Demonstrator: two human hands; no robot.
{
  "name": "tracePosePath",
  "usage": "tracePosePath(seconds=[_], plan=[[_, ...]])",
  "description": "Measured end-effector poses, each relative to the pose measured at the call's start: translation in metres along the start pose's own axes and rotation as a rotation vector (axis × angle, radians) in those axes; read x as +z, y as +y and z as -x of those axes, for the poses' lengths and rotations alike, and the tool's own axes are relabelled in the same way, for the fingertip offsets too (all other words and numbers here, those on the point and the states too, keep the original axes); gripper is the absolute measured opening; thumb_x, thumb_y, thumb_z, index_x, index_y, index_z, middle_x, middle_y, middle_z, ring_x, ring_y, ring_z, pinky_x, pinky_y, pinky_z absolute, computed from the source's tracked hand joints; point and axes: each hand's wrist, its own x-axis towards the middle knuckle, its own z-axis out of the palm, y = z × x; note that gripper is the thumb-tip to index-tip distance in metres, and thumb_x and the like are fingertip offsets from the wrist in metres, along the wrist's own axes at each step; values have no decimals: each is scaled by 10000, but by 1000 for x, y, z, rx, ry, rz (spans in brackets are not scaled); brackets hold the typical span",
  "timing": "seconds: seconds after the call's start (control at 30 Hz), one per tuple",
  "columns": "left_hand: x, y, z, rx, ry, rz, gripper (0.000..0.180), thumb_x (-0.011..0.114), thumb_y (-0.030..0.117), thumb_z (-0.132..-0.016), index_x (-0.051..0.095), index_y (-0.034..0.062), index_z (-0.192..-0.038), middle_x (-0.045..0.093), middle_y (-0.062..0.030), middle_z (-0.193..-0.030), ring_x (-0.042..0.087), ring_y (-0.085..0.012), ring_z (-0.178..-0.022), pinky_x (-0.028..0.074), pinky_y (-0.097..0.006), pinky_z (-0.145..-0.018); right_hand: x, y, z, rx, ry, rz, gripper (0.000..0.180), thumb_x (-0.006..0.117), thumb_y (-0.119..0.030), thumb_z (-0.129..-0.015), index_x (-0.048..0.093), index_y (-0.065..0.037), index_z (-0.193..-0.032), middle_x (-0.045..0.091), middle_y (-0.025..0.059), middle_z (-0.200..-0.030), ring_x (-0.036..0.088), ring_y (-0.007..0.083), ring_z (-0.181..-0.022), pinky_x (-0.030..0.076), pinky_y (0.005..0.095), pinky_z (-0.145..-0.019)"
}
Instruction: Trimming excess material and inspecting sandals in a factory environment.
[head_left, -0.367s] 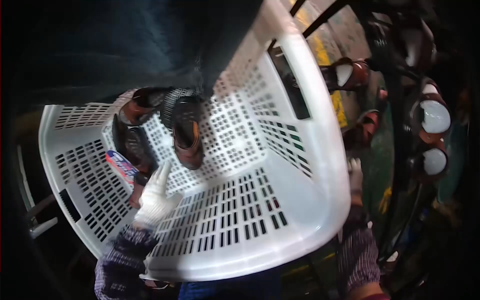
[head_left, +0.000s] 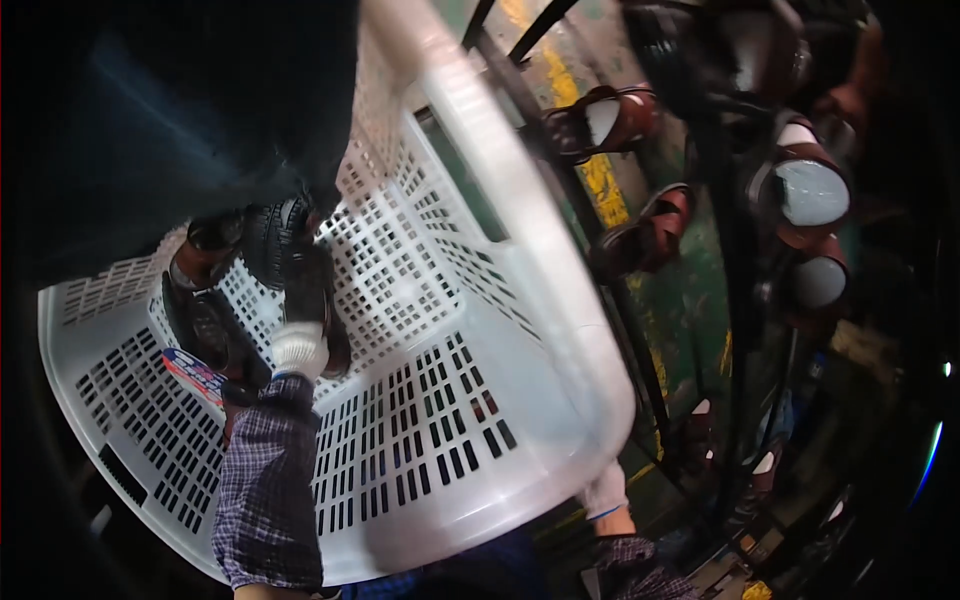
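The left hand [head_left: 300,345], in a white knit glove, reaches deep into the white slatted basket [head_left: 520,330] and appears closed on a dark brown shoe [head_left: 310,290] among others piled at the basket's ten o'clock corner; how firm the hold is cannot be told. The right hand [head_left: 605,490], gloved, sits under the rim at five o'clock, its grip hidden. The basket is tipped, so its load may slide, or the shoe may snag the slats.

Both gloved hands are out: the left hand [head_left: 300,335] stretched forward, the right hand [head_left: 606,492] low, plaid-sleeved.
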Motion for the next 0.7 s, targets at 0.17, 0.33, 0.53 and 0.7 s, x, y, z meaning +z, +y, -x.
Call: tracePosePath(seconds=[0.17,0.33,0.53,0.7], plan=[[-75,-24,118,398,258,29,151,626,158,-778,745,183,-868,654,-75,-638,648,-273,-640,472,-427,-629,80,-14,101,-266,105,257,626,567,8,-932,377,-48,-1525,621,73,-1126,633,187,-938,545,422,-915],[-254,-11,227,745,346,-205,29,629,126,-752,629,100,-737,561,-56,-551,605,-254,-583,444,-416,-651,137,-56,191,-769,-294,928,686,778,-88,-816,484,44,-1421,586,181,-1322,647,255,-1064,516,362,-953],[-385,58,362,1003,353,-50,277,601,59,-782,629,-200,-876,618,-234,-672,666,-245,-593,531,-315,-527,169,-98,300,-1239,-733,1404,536,835,-181,-737,622,55,-1169,546,213,-1331,627,384,-1100,527,412,-927],[-442,93,470,1390,670,-829,399,609,84,-749,670,-174,-1048,706,-258,-931,713,-261,-886,582,-306,-775,131,-105,355,-392,-906,1587,762,790,-324,-776,496,-148,-1457,587,163,-1181,606,348,-1077,480,395,-1002]])
